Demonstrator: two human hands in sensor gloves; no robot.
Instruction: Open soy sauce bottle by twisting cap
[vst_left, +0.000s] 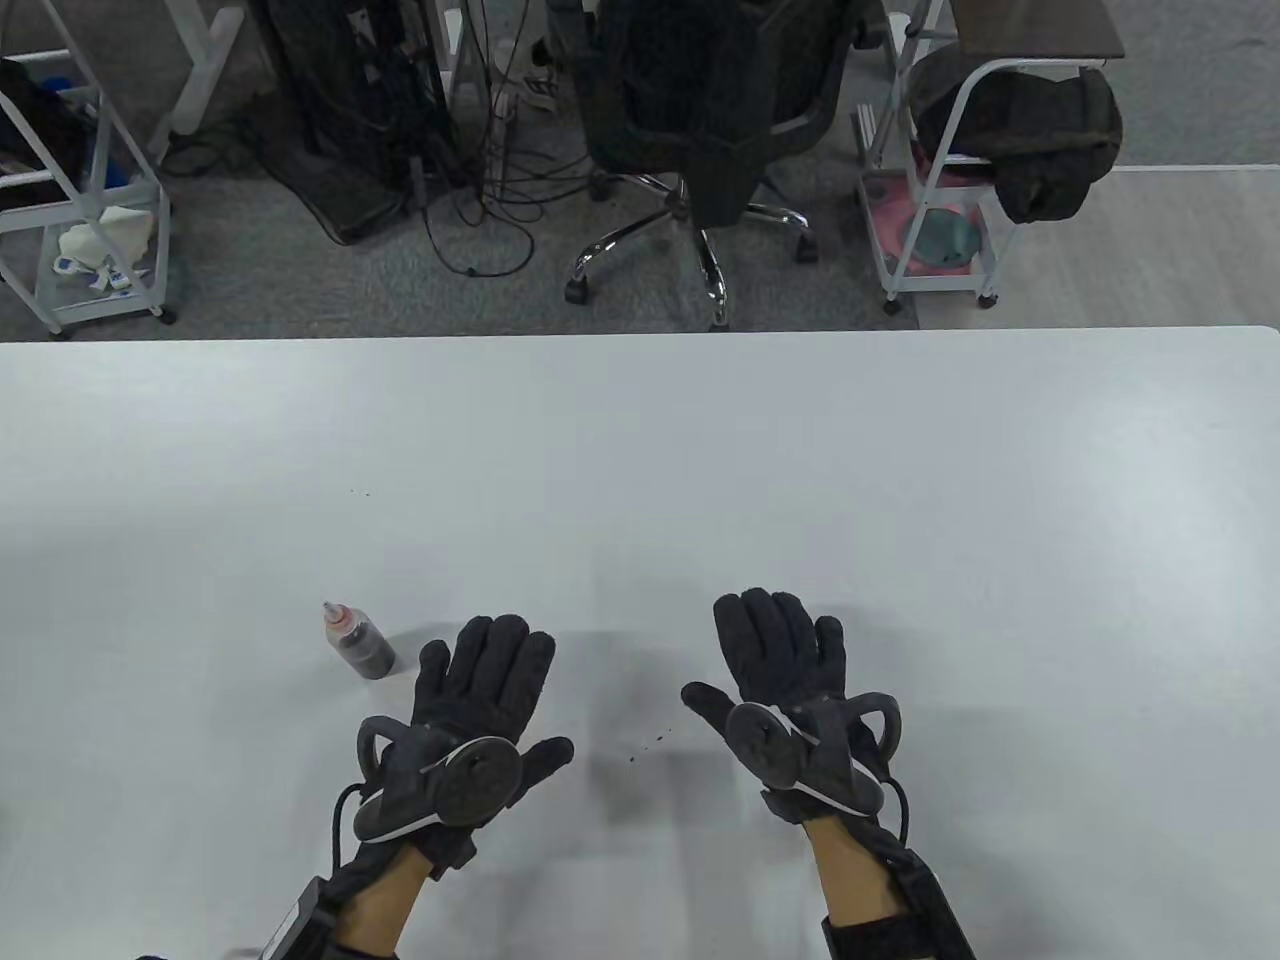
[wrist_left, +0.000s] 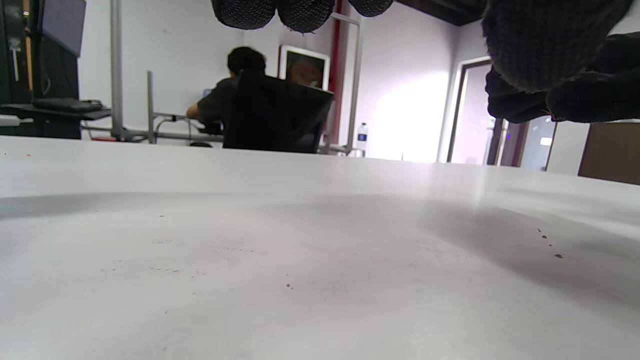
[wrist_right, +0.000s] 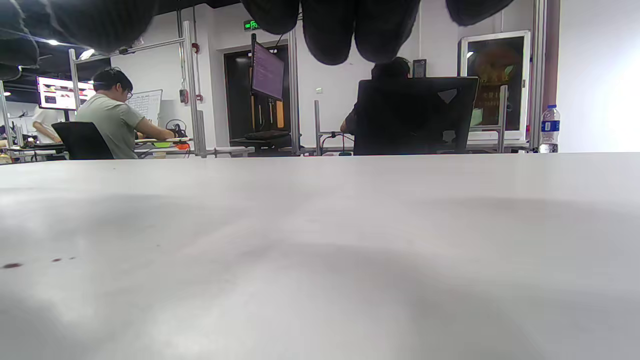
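Observation:
A small soy sauce bottle (vst_left: 358, 641) with dark liquid and a pale pointed cap stands upright on the white table (vst_left: 640, 480), just left of and beyond my left hand. My left hand (vst_left: 500, 680) is flat and open over the table, fingers spread, holding nothing. My right hand (vst_left: 775, 650) is likewise open and empty, about a hand's width to the right. Neither hand touches the bottle. In the left wrist view my fingertips (wrist_left: 305, 12) hang at the top edge; in the right wrist view my fingertips (wrist_right: 340, 30) do the same. The bottle shows in neither wrist view.
A few small dark specks (vst_left: 650, 745) lie on the table between my hands. Beyond the table's far edge stand a black office chair (vst_left: 700, 120) and white carts (vst_left: 940, 200).

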